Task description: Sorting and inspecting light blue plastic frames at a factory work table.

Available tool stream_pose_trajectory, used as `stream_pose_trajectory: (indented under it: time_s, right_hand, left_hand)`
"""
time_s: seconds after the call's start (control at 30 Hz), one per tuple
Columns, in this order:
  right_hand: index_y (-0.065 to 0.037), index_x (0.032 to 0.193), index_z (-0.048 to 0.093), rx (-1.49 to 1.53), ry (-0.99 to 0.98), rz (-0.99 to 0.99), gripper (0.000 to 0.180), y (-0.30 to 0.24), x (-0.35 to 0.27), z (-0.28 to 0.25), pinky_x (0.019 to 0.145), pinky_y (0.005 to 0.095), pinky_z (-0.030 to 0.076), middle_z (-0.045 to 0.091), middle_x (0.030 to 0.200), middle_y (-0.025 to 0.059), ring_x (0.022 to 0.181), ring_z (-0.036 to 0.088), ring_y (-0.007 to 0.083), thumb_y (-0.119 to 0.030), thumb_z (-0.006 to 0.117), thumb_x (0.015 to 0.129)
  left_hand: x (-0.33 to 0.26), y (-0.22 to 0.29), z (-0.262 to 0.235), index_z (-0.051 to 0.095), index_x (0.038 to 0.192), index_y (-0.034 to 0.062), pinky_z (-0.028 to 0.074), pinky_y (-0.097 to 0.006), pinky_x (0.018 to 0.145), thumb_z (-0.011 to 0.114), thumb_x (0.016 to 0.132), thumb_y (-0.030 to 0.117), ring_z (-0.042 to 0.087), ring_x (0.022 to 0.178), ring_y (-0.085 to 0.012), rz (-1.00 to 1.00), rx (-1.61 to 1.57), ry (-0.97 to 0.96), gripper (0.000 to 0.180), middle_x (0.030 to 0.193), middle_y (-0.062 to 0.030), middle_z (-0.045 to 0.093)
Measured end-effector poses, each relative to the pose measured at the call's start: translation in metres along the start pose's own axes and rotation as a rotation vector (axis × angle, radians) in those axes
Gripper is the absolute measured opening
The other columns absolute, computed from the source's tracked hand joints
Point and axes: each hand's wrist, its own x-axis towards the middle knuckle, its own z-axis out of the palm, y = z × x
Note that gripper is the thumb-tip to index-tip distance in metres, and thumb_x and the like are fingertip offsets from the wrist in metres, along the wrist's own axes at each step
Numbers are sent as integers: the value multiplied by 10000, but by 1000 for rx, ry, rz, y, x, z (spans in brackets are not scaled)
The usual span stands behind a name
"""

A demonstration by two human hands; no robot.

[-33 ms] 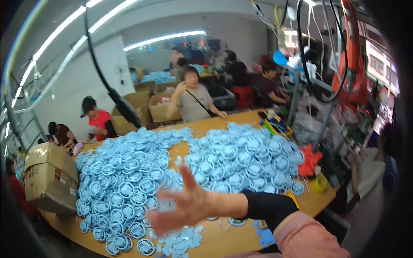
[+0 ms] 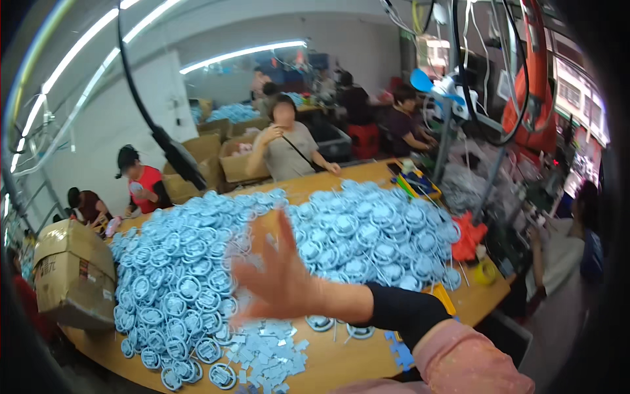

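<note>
My right hand (image 2: pixel 279 279) reaches in from the lower right, in a black cuff and pink sleeve (image 2: pixel 472 361). It hovers, blurred, with fingers spread and nothing in it, over a big heap of light blue round plastic pieces (image 2: pixel 190 276) that covers most of the wooden table (image 2: pixel 341 364). A small pile of flat light blue bits (image 2: pixel 266 354) lies just below the hand near the table's front edge. My left hand is out of sight.
A cardboard box (image 2: pixel 72 272) stands at the table's left end. A person in a grey top (image 2: pixel 289 148) sits across the table, and others work at the left and back. An orange item (image 2: pixel 469 240) and yellow tape roll (image 2: pixel 485 272) lie at the right end, under hanging cables (image 2: pixel 164 141).
My right hand has risen a little over the heap and is now blurred. The person in grey across the table has lifted a hand toward the face.
</note>
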Motion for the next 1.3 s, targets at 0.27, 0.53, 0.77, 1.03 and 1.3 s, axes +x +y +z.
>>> stream_pose_trajectory:
  time_s: [0.27, 0.53, 0.77, 1.03, 1.3]
  right_hand:
    - [-15, 1419, 264, -12, -91, 351, 938, 9, -78, 41, 1095, 608, 77, 234, 1490, 216, 1400, 154, 409, -547, 672, 764]
    - [3, 1385, 346, -175, -243, 594, 801, -1, -138, 20, 1054, 393, 322, 412, 1383, 200, 1287, 391, 346, -217, 764, 738]
    - [-49, 1169, 555, 211, -1040, 861, 431, -91, -331, 74, 877, 414, 452, 573, 1134, 152, 1051, 551, 339, -164, 689, 776]
    - [-54, 1057, 556, -44, -967, 1104, 264, -83, -383, 147, 781, 464, 465, 565, 1006, 179, 944, 566, 377, -179, 594, 828]
    - [-94, 1043, 599, 129, -1099, 1241, 239, -102, -394, 216, 755, 479, 480, 625, 969, 154, 890, 608, 349, -213, 473, 878]
  left_hand:
    - [6, -3, -23, 161, 1466, 33, 248, -420, 1106, 695, 725, 519, 248, 1373, -351, 317, 59, 59, 1035, 1469, -290, 216]
    - [68, -5, 28, 387, 1403, 125, 33, -625, 1085, 585, 724, 672, 184, 1369, -444, 357, -137, -68, 894, 1461, -239, 282]
    - [75, -38, 18, 455, 1351, 88, 178, -564, 1079, 690, 725, 515, 277, 1324, -451, 402, -250, 30, 793, 1412, -237, 355]
    - [89, -127, 40, 533, 1236, 45, 326, -455, 1036, 707, 707, 398, 450, 1209, -379, -87, -271, 290, 659, 1248, -209, 527]
    - [119, -118, -43, 271, 1448, 81, 404, -441, 983, 610, 661, 708, 465, 1212, -384, -124, -30, -244, 1062, 1348, -304, 407]
